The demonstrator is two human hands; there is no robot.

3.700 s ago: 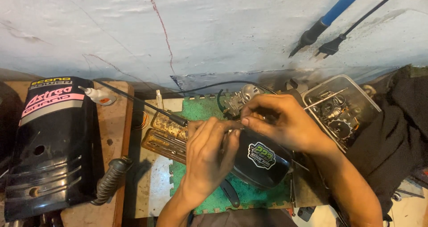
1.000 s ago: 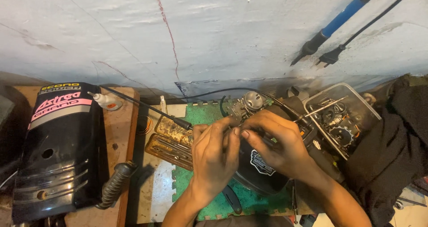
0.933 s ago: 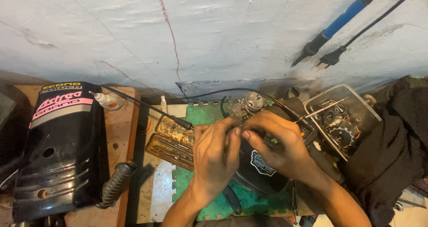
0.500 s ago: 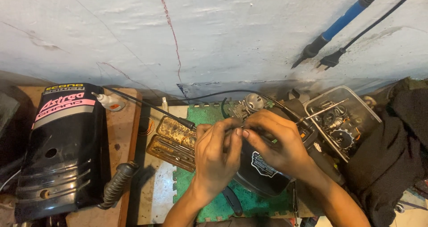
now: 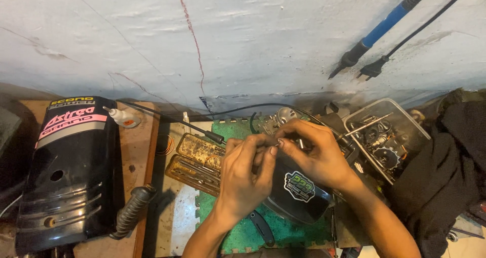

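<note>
Left hand (image 5: 246,179) and right hand (image 5: 316,154): fingertips pinched together over glossy black rounded plastic housing with green sticker (image 5: 298,197). Beneath: green perforated mat (image 5: 243,232). Left of left hand: rusty open metal tin (image 5: 197,162). Right of right hand: clear plastic parts tray (image 5: 387,136).

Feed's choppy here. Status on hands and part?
Both hands, left hand and right hand, pinch a small part together over black cover. Part hidden by fingers. Nothing blocking.

Quick count: two hands (image 5: 248,179) (image 5: 319,154), one glossy black part with a sticker (image 5: 298,194), one big black plastic cover (image 5: 68,172), one clear tub of metal bits (image 5: 387,136), one green mat (image 5: 243,232), one small white bottle (image 5: 124,118), one ribbed black grip (image 5: 132,211).
</note>
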